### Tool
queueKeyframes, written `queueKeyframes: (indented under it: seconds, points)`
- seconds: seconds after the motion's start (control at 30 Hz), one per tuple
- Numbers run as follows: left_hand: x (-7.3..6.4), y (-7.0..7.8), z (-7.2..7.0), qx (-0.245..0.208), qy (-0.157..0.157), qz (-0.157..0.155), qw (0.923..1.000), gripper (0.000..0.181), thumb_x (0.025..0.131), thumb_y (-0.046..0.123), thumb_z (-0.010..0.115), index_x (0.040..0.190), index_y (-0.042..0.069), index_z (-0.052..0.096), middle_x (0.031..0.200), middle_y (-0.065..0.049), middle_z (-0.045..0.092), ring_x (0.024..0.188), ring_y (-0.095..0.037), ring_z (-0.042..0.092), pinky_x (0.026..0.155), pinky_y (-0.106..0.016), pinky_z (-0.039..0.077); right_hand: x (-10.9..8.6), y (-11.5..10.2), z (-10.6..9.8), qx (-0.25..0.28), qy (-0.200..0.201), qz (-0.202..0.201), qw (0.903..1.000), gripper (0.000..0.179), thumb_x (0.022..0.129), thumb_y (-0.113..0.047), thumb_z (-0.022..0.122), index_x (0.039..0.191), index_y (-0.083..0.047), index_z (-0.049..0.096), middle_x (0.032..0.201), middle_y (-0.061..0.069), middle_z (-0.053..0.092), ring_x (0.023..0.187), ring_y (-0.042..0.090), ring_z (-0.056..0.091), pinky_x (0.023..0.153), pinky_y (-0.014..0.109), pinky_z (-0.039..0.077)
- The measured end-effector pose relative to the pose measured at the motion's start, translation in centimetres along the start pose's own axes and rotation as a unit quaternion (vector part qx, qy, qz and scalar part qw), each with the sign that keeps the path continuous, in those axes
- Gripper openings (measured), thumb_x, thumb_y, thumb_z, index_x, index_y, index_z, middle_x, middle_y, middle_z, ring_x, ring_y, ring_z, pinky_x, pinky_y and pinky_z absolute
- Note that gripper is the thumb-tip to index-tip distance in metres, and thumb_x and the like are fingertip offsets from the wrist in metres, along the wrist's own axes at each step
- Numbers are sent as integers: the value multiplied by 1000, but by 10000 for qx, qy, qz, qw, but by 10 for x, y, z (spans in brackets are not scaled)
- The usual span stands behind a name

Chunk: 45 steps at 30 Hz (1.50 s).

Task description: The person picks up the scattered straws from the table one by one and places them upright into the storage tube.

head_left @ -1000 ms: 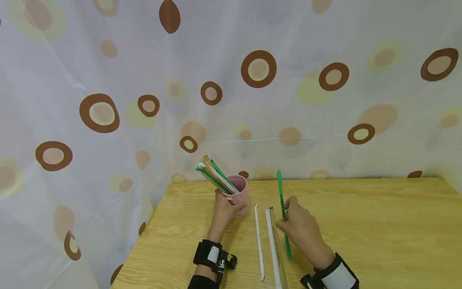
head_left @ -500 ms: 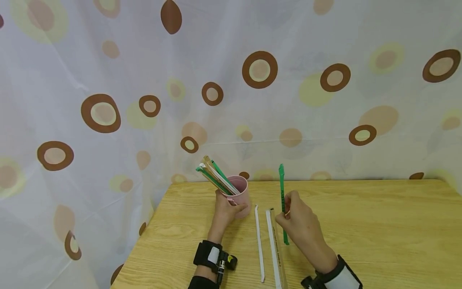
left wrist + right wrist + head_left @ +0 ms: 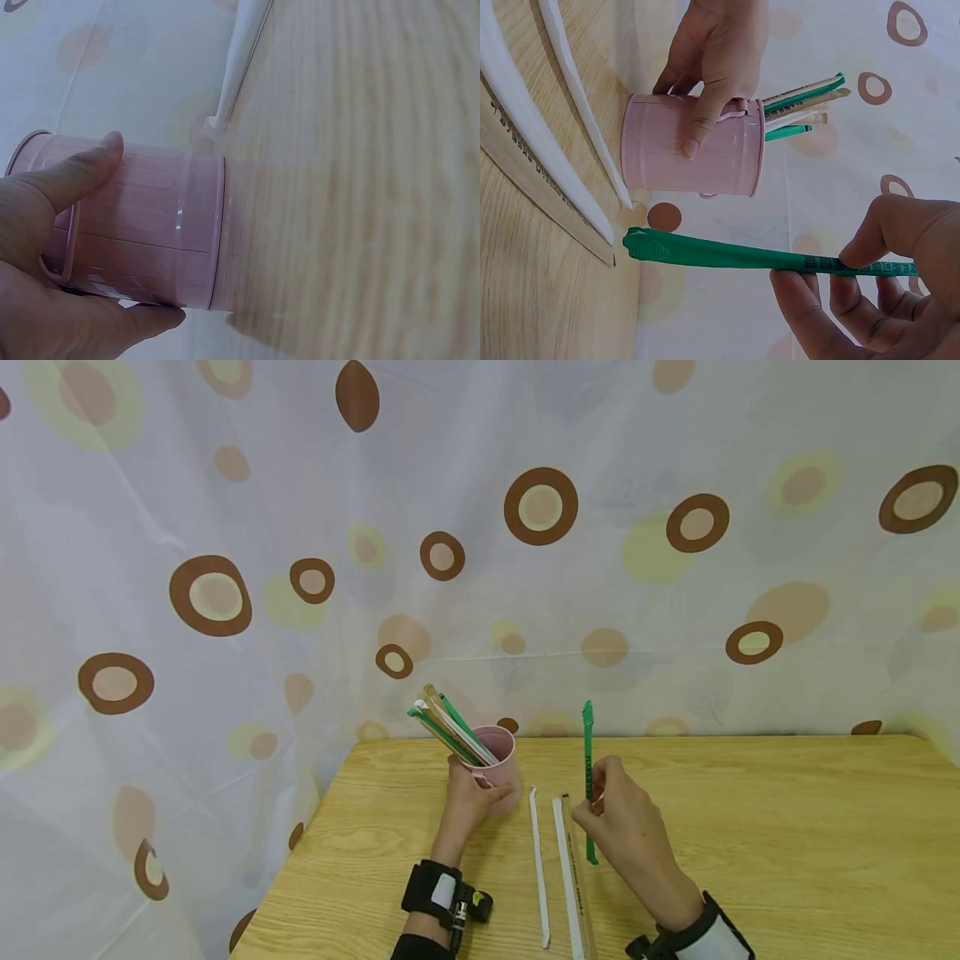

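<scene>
My left hand (image 3: 467, 797) grips a pink cup (image 3: 504, 777) with a small handle, thumb and fingers on either side of its wall. Several paper-wrapped straws (image 3: 450, 727), green, white and brown, lean to the left inside the cup. In my right hand (image 3: 630, 831) a green wrapped straw (image 3: 712, 253) is pinched between thumb and fingers, nearly upright in the head view. Its lower end is above the table, beside the other straws. Dark print shows on its wrapper in the right wrist view.
On the wooden table (image 3: 787, 843) between my hands lie a thin white straw (image 3: 539, 868), a wider white one (image 3: 567, 877) and a brown printed one (image 3: 579, 885), side by side. A patterned curtain (image 3: 480, 593) hangs behind the table.
The green straw in my right hand has been raised, its lower end coming up off the table area, and it stands more upright. My left hand and the cup have stayed put.
</scene>
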<state>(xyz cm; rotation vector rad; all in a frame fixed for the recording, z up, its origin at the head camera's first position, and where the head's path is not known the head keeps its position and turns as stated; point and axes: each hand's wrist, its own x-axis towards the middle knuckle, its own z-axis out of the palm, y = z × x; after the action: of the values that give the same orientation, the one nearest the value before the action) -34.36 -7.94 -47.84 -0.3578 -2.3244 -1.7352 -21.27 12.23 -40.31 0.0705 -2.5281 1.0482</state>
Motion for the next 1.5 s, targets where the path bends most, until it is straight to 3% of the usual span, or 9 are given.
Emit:
queueKeyframes:
  seconds: [0.4, 0.63, 0.87, 1.0, 1.17, 1.33, 1.43, 1.5]
  points:
    - [0, 2, -1, -1, 12, -97, 10000, 98, 60, 6, 84, 136, 0, 23, 131, -21, 37, 121, -29, 43, 99, -39, 38, 0, -2, 2, 183, 96, -88, 9997, 27, 78, -9, 55, 103, -9, 46, 87, 4, 56, 75, 15, 59, 51, 28, 44]
    - [1, 1, -1, 39, -110, 87, 9999, 98, 62, 8, 83, 138, 1, 21, 131, -21, 35, 120, -29, 42, 98, -39, 39, 6, -5, 19, 808, 202, -637, 9945, 28, 78, -5, 58, 103, -10, 47, 84, 0, 55, 76, 11, 56, 62, 23, 49]
    - [-5, -4, 2, 39, -54, 33, 10000, 98, 61, 11, 84, 137, 0, 22, 130, -22, 37, 119, -29, 43, 98, -39, 39, 27, -9, 43, 1363, 243, -1611, 9772, 28, 80, -6, 58, 103, -13, 45, 85, -4, 53, 78, 7, 56, 67, 23, 51]
    - [-3, -5, 0, 35, -84, 107, 9999, 96, 61, 11, 84, 136, 1, 24, 130, -21, 37, 117, -28, 44, 96, -37, 40, 53, -18, 47, 1476, 597, -2261, 9610, 27, 83, -8, 59, 106, -10, 44, 90, -1, 55, 83, 9, 57, 69, 24, 51]
    - [2, -5, -1, 52, -170, 257, 9995, 91, 63, 13, 83, 133, 4, 26, 128, -17, 37, 111, -23, 47, 88, -34, 45, 84, -27, 55, 1312, 745, -2902, 9450, 27, 87, -8, 57, 110, -5, 43, 98, 3, 56, 90, 13, 57, 74, 22, 50]
    - [2, -4, -2, 221, -187, 379, 9989, 87, 64, 12, 83, 132, 5, 28, 119, -14, 39, 91, -17, 50, 72, -27, 47, 102, -30, 74, 1118, 353, -2786, 9532, 27, 87, -9, 58, 110, -6, 45, 94, 1, 54, 86, 9, 55, 73, 20, 48]
    - [2, -4, -2, 260, -178, 635, 9975, 80, 65, 12, 82, 129, 6, 35, 111, -12, 46, 80, -17, 52, 63, -28, 47, 105, -29, 86, 895, -79, -2668, 9595, 25, 87, -8, 57, 109, -7, 46, 94, 0, 53, 83, 8, 53, 72, 20, 48]
    - [3, -4, -1, 203, -181, 882, 9957, 76, 65, 12, 82, 128, 7, 39, 112, -12, 52, 86, -19, 55, 70, -31, 49, 105, -28, 92, 659, -376, -2659, 9610, 23, 88, -7, 54, 110, -7, 46, 94, 1, 53, 80, 9, 52, 70, 21, 47]
